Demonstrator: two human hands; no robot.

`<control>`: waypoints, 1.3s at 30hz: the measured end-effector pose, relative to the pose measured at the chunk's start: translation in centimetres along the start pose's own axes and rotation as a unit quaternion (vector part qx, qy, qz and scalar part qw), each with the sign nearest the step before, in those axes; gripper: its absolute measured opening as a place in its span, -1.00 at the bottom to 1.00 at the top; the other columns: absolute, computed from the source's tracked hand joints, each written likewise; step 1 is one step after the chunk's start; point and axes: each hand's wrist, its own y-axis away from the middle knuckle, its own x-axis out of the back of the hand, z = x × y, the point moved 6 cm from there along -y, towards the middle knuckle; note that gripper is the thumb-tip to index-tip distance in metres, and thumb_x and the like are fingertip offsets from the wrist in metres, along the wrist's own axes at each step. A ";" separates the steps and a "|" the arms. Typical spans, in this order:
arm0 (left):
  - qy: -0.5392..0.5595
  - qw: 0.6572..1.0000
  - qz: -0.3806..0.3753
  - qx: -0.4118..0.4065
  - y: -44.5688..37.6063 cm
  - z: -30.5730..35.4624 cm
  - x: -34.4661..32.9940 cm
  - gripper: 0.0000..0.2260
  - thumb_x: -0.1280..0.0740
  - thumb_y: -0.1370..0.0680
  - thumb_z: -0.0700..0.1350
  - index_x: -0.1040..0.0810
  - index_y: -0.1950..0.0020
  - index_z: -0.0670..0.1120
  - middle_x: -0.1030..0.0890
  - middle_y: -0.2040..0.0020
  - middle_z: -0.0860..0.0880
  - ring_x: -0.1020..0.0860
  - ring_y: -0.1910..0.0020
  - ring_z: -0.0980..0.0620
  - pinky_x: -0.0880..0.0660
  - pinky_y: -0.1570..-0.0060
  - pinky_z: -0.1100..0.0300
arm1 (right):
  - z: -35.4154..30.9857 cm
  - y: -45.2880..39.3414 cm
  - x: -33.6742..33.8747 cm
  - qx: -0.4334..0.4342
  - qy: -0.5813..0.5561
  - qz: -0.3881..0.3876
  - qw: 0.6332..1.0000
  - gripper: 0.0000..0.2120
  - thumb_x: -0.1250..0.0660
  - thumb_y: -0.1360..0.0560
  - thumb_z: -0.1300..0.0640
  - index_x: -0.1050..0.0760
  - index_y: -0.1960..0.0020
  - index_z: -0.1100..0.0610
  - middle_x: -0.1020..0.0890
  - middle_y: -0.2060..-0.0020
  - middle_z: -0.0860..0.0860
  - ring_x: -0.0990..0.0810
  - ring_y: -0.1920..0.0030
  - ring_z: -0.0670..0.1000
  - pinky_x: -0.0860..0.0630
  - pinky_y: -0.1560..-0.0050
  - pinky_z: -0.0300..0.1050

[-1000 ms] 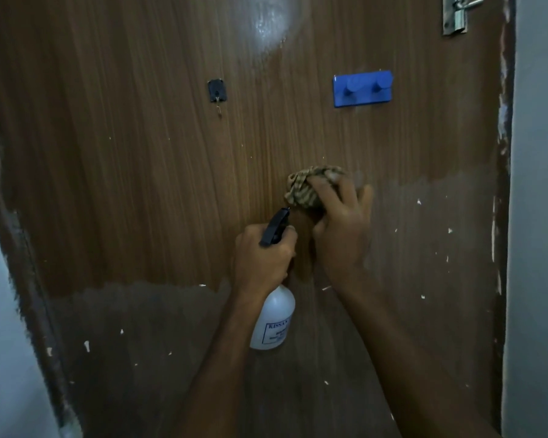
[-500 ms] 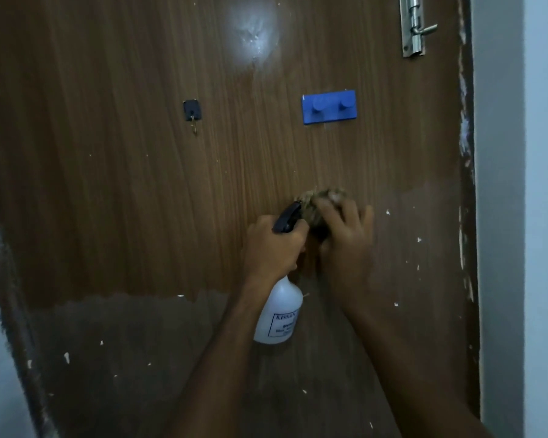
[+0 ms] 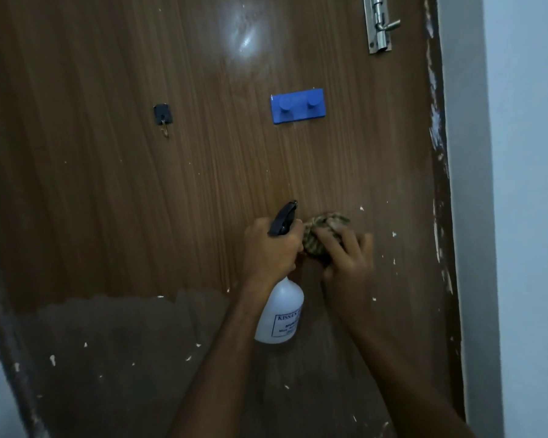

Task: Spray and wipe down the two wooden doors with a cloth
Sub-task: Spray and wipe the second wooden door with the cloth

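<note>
A brown wooden door (image 3: 140, 200) fills the view, its lower part darker and flecked with white specks. My left hand (image 3: 271, 251) grips the neck of a white spray bottle (image 3: 280, 314) with a black trigger head, held just in front of the door. Right beside it, my right hand (image 3: 345, 263) presses a bunched, patterned cloth (image 3: 321, 227) against the door at mid height. The two hands almost touch.
A blue two-peg hook rack (image 3: 298, 105) and a small black hook (image 3: 163, 116) are fixed on the door above my hands. A metal slide bolt (image 3: 378, 23) sits at the top right. A pale wall (image 3: 525, 216) borders the door's chipped right edge.
My right hand and the cloth have slid down the door. The view has shifted, so the bolt and hooks sit lower and further left in the picture. My left hand keeps its hold on the bottle.
</note>
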 end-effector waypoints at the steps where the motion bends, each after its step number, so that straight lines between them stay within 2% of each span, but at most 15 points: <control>1: -0.001 1.000 -0.001 -0.002 0.1 0.0 -0.4 -0.69 -0.36 -0.64 -0.10 -0.64 0.23 -0.26 -0.67 0.34 -0.16 -0.52 0.54 0.04 -0.41 0.51 0.24 | 0.7 0.3 0.4 -0.001 -0.002 0.000 1.000 -0.46 -0.23 -0.42 0.48 -0.66 -0.28 0.11 -0.62 -0.21 0.08 -0.43 -0.03 0.14 -0.51 0.16 0.04; 4: 0.001 1.000 -0.008 -0.002 0.1 0.2 -1.9 -0.68 -0.36 -0.65 -0.10 -0.64 0.21 -0.28 -0.66 0.33 -0.20 -0.53 0.51 0.02 -0.42 0.51 0.22 | 2.7 -4.5 1.3 -0.052 -0.013 0.016 0.998 -0.43 -0.28 -0.40 0.51 -0.63 -0.30 0.09 -0.60 -0.24 0.08 -0.45 -0.11 0.17 -0.47 0.09 -0.07; 7: 0.009 1.000 -0.009 0.007 -0.1 0.1 -3.4 -0.69 -0.37 -0.65 -0.10 -0.64 0.20 -0.28 -0.66 0.32 -0.22 -0.54 0.48 0.01 -0.44 0.50 0.21 | 3.4 -8.8 2.0 -0.075 -0.022 0.044 0.996 -0.43 -0.27 -0.43 0.50 -0.62 -0.32 0.06 -0.58 -0.26 0.03 -0.45 -0.18 0.13 -0.53 0.04 -0.08; 9: 0.011 1.000 -0.005 0.010 -0.1 0.1 -3.9 -0.69 -0.37 -0.64 -0.10 -0.64 0.21 -0.27 -0.66 0.33 -0.20 -0.54 0.49 -0.01 -0.45 0.49 0.20 | 3.4 -7.2 2.0 -0.056 -0.012 0.034 0.998 -0.44 -0.28 -0.44 0.47 -0.60 -0.34 0.06 -0.57 -0.30 0.06 -0.45 -0.20 0.16 -0.54 0.04 -0.08; 13: 0.010 1.000 0.003 0.007 0.1 0.4 -5.7 -0.69 -0.38 -0.63 -0.10 -0.64 0.21 -0.29 -0.65 0.34 -0.22 -0.54 0.51 -0.01 -0.44 0.51 0.21 | 5.1 -0.4 2.5 -0.011 0.002 0.003 1.000 -0.46 -0.19 -0.44 0.42 -0.61 -0.32 0.08 -0.58 -0.28 0.09 -0.44 -0.09 0.19 -0.47 0.12 -0.05; 16: -0.001 1.000 -0.016 0.003 0.0 1.3 -7.5 -0.70 -0.38 -0.64 -0.09 -0.64 0.18 -0.29 -0.66 0.31 -0.23 -0.54 0.51 0.01 -0.44 0.52 0.23 | 6.7 -4.0 2.9 -0.024 0.002 -0.006 1.000 -0.45 -0.22 -0.44 0.44 -0.62 -0.32 0.07 -0.58 -0.30 0.08 -0.44 -0.13 0.18 -0.37 0.06 -0.16; 20: -0.008 1.000 -0.018 0.002 -0.4 2.7 -9.5 -0.70 -0.37 -0.64 -0.09 -0.65 0.21 -0.24 -0.68 0.32 -0.18 -0.51 0.56 0.07 -0.41 0.53 0.26 | 8.3 -9.8 4.3 -0.059 -0.002 0.027 0.998 -0.41 -0.23 -0.43 0.49 -0.62 -0.32 0.03 -0.58 -0.30 0.02 -0.43 -0.13 0.15 -0.39 0.01 -0.18; 22: -0.015 1.000 -0.023 -0.003 -0.6 3.3 -10.3 -0.70 -0.37 -0.63 -0.07 -0.65 0.23 -0.20 -0.68 0.33 -0.14 -0.51 0.58 0.10 -0.41 0.53 0.28 | 8.5 -7.2 4.7 -0.056 -0.003 0.025 0.998 -0.40 -0.26 -0.43 0.50 -0.61 -0.34 0.04 -0.56 -0.33 0.02 -0.43 -0.16 0.16 -0.40 0.01 -0.17; 25: -0.015 0.999 -0.027 -0.008 -0.6 4.1 -11.7 -0.68 -0.37 -0.64 -0.06 -0.65 0.24 -0.22 -0.67 0.35 -0.12 -0.50 0.59 0.12 -0.41 0.52 0.28 | 9.3 -0.9 5.5 -0.057 -0.015 0.010 0.998 -0.37 -0.27 -0.38 0.52 -0.61 -0.34 0.06 -0.57 -0.33 0.06 -0.44 -0.16 0.18 -0.50 0.03 -0.05; 28: -0.013 0.999 -0.035 -0.014 -0.5 4.7 -12.9 -0.69 -0.37 -0.65 -0.07 -0.65 0.21 -0.23 -0.66 0.35 -0.14 -0.50 0.60 0.14 -0.40 0.54 0.29 | 11.0 -4.6 5.7 -0.052 -0.013 0.024 0.998 -0.41 -0.30 -0.39 0.49 -0.64 -0.30 0.04 -0.60 -0.27 0.04 -0.44 -0.10 0.19 -0.47 0.10 -0.05; 32: -0.016 0.999 -0.039 -0.019 -1.1 5.4 -14.1 -0.68 -0.37 -0.65 -0.05 -0.65 0.18 -0.25 -0.67 0.34 -0.14 -0.50 0.58 0.11 -0.41 0.53 0.29 | 12.4 -11.7 6.3 -0.083 -0.011 0.069 0.994 -0.44 -0.23 -0.43 0.43 -0.64 -0.29 0.02 -0.60 -0.27 0.01 -0.45 -0.10 0.15 -0.38 0.05 -0.20; 34: -0.011 0.999 -0.038 -0.018 -1.5 5.8 -14.7 -0.69 -0.36 -0.65 -0.05 -0.66 0.19 -0.24 -0.68 0.35 -0.12 -0.51 0.57 0.09 -0.41 0.52 0.28 | 12.7 -9.7 6.7 -0.073 0.002 0.079 0.994 -0.52 -0.21 -0.47 0.34 -0.65 -0.28 0.05 -0.60 -0.27 0.02 -0.44 -0.06 0.17 -0.31 0.06 -0.23; 36: -0.005 0.999 -0.037 -0.026 -1.7 6.3 -15.3 -0.68 -0.36 -0.65 -0.05 -0.67 0.21 -0.22 -0.68 0.36 -0.10 -0.50 0.58 0.10 -0.41 0.51 0.28 | 13.0 -5.9 7.0 -0.059 0.004 0.076 0.995 -0.53 -0.19 -0.47 0.34 -0.66 -0.28 0.09 -0.62 -0.26 0.06 -0.45 -0.03 0.19 -0.27 0.06 -0.24; 39: -0.004 0.998 -0.047 -0.036 -1.6 7.0 -16.4 -0.69 -0.36 -0.66 -0.04 -0.65 0.22 -0.16 -0.67 0.36 -0.09 -0.50 0.58 0.14 -0.43 0.50 0.27 | 13.8 -5.3 7.5 -0.055 -0.001 0.064 0.996 -0.54 -0.13 -0.49 0.26 -0.67 -0.25 0.12 -0.63 -0.23 0.10 -0.44 -0.04 0.19 -0.31 0.05 -0.21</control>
